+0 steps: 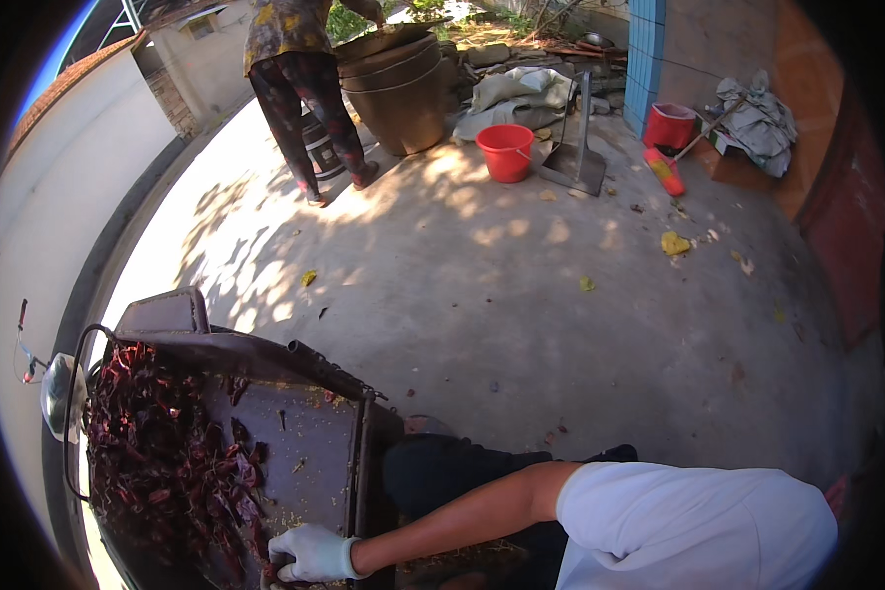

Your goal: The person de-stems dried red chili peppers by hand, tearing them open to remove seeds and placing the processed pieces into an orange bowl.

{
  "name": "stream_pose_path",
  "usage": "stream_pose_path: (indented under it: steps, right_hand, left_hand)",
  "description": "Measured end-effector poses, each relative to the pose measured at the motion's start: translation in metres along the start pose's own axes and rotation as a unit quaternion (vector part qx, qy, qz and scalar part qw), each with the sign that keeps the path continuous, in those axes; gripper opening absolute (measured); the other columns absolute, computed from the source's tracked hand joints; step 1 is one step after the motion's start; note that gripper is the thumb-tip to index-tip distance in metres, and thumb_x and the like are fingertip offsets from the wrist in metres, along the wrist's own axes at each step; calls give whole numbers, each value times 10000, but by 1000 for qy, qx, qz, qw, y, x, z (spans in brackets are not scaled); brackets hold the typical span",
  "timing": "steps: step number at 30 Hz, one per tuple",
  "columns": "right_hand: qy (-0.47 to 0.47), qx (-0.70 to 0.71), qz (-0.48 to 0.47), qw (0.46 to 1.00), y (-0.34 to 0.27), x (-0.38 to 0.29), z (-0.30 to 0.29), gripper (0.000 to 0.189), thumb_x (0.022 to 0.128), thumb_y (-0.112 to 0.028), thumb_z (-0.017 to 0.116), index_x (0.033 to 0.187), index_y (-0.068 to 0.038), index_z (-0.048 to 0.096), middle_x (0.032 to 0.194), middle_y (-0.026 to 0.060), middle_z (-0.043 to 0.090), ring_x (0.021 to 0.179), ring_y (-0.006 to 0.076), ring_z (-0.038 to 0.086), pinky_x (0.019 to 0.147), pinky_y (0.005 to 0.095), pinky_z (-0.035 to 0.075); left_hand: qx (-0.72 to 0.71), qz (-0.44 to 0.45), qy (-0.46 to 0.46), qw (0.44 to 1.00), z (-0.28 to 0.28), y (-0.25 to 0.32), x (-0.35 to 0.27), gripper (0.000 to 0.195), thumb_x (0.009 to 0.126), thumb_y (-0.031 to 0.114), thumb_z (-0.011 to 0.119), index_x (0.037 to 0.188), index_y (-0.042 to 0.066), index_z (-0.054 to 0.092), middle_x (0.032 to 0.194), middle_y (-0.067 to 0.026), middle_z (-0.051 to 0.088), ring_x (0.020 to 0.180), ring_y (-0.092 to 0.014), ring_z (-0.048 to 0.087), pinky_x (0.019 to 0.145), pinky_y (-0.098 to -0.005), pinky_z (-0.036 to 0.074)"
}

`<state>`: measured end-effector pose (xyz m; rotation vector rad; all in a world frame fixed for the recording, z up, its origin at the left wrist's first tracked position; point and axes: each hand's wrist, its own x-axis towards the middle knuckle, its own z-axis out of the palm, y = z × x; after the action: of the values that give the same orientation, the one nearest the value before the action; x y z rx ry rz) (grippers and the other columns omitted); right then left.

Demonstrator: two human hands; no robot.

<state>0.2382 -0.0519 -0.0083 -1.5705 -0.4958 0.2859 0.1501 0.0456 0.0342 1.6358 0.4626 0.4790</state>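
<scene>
My right hand (313, 553), in a white knit glove, is at the bottom edge of the frame, over the near side of a dark metal cart bed (302, 450). Its fingers are curled and pinch what looks like a dried red chili pepper, partly cut off by the frame. Dried dark-red chili peppers (169, 450) are heaped over the left part of the bed. Pale seeds and a few loose peppers lie on its bare metal. My left hand is out of view.
Another person (295, 81) stands at a large brown vat (398, 96). A red bucket (504, 153), a long-handled dustpan (575, 166), a broom (664, 171) and sacks (520, 96) rest on the concrete ground. A curved metal bar (66, 442) rims the cart's left side.
</scene>
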Motion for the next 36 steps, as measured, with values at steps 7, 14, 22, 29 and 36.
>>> stream_pose_path:
  steps: [7,14,22,29,36]
  right_hand:
    - [-13,-32,-20,999,1,1,2,220,838,-191,668,1003,-47,690,957,167,712,940,350,668,823,432,502]
    - [27,-52,-167,984,24,4,20,204,772,-180,665,943,-120,759,841,126,721,762,314,690,685,433,526]
    - [-77,36,-57,995,4,2,7,240,814,-204,666,988,-44,708,916,176,712,888,349,675,789,405,513]
    - [40,-148,-68,986,-13,40,-43,222,886,-131,621,1082,-90,717,969,133,729,901,272,706,802,363,542]
    - [17,-400,-194,896,23,108,-29,268,812,-119,659,1075,-142,709,976,90,700,920,285,676,804,404,531]
  left_hand:
    - [113,29,-41,992,-5,-5,2,373,993,231,572,1213,-67,612,1099,-134,665,895,-193,606,751,-294,500]
    - [131,33,-26,991,-10,-14,7,347,985,235,598,1163,-61,638,1040,-116,674,856,-183,623,726,-294,510]
    - [-39,24,56,997,-28,-13,14,367,977,226,567,1138,-101,612,1005,-153,668,796,-219,639,689,-309,530]
    - [-215,5,-3,977,-40,-14,24,491,926,55,504,1413,55,436,1143,-65,603,943,-137,604,582,-179,422]
    - [-263,-24,59,963,-48,4,23,352,944,46,516,1291,-7,498,952,-58,585,741,-116,581,443,-173,401]
